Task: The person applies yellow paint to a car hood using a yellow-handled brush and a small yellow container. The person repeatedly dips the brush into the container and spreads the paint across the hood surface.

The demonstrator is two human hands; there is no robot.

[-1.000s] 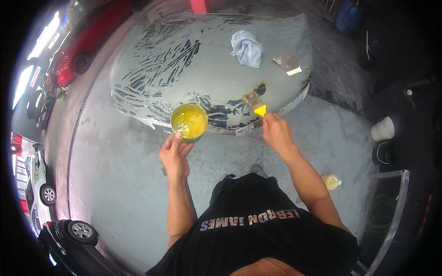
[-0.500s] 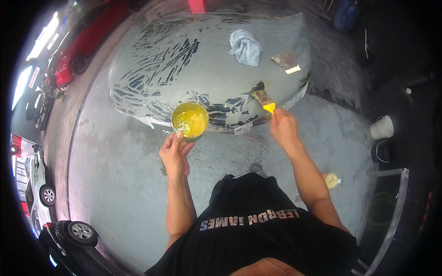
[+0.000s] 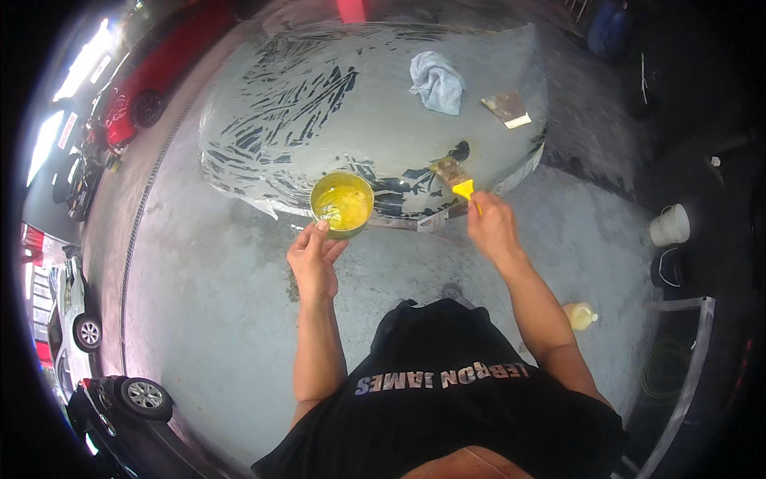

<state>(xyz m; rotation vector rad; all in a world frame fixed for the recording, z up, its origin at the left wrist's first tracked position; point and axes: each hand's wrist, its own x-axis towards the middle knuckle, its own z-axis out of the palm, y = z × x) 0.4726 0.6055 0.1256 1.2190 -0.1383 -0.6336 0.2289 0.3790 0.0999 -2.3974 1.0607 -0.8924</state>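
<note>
My left hand (image 3: 315, 263) grips a round can (image 3: 319, 185) from below and the side, its thumb on the rim. Yellow liquid (image 3: 347, 209) is inside the can. In my right hand (image 3: 493, 227) is a flat paintbrush (image 3: 463, 189) with a yellow handle. Its brown-stained bristles touch, or nearly touch, a large grey panel (image 3: 375, 104) near its close right edge. Dark bare streaks show through the panel's grey, semi-transparent covering, and a dark patch (image 3: 459, 150) lies just beyond the bristles. The can hangs over the panel's near edge.
On the panel lie a crumpled blue-grey cloth (image 3: 437, 82) and a brown-stained square piece (image 3: 507, 109). A bottle of yellowish liquid (image 3: 581, 316), a white bucket (image 3: 670, 226) and a metal frame (image 3: 692, 359) stand right. Parked cars, including a red one (image 3: 163, 68), line the left.
The whole view has shifted slightly, moving things to the right in it. Against the panel, the brush has slid a little left and toward me. Both hands keep their holds.
</note>
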